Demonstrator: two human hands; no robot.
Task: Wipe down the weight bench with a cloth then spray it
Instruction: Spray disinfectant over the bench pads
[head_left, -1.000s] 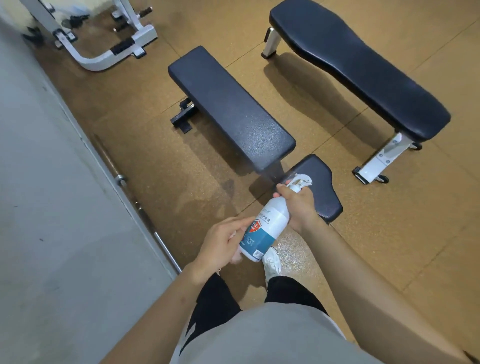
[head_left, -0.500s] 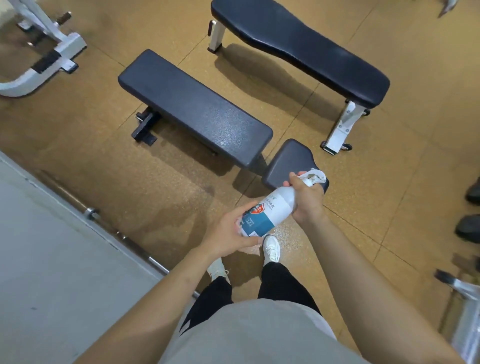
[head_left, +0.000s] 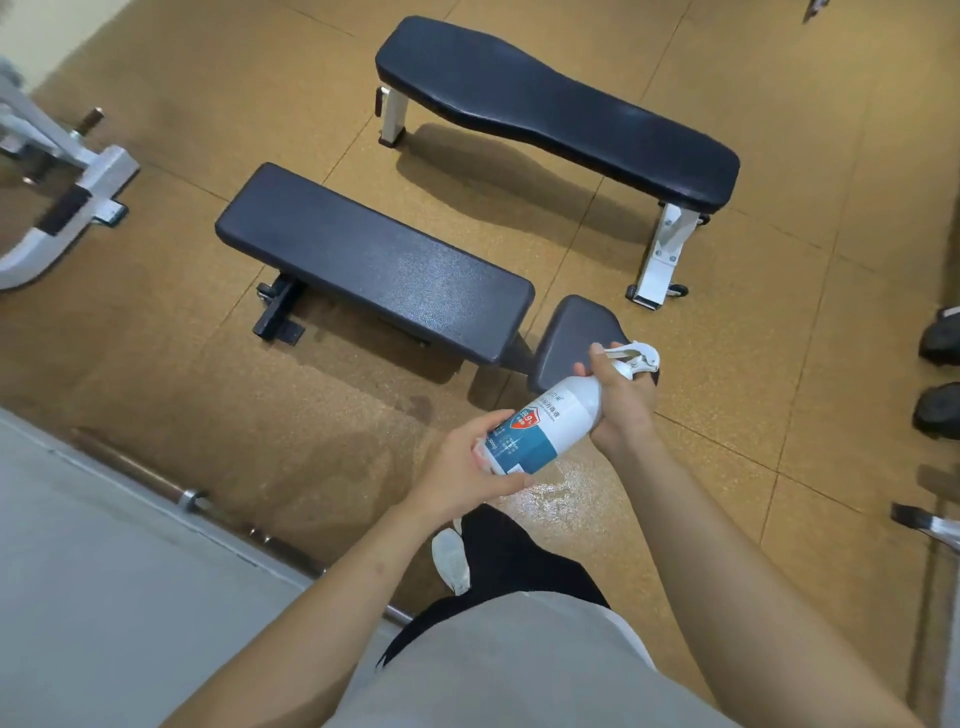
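Note:
A white spray bottle (head_left: 545, 428) with a blue and red label lies tilted between my hands. My right hand (head_left: 621, 400) grips its neck under the white trigger head, which points up and right. My left hand (head_left: 470, 462) cups the bottle's base. Just beyond the bottle stands the dark padded weight bench (head_left: 374, 260), a long back pad with a small seat pad (head_left: 574, 327) at its near end. Fine droplets speckle the long pad. No cloth is in view.
A second dark bench (head_left: 556, 104) on white legs stands behind. A white machine frame (head_left: 78, 192) sits far left. A steel barbell (head_left: 187, 499) lies along the grey mat's edge (head_left: 104, 571). Someone's dark shoes (head_left: 940, 374) are at the right. A wet patch (head_left: 550, 488) shines on the floor.
My view has swung right and pulled back, so both benches sit further left. My left hand has closed onto the bottle's base. The bottle stays in my right hand.

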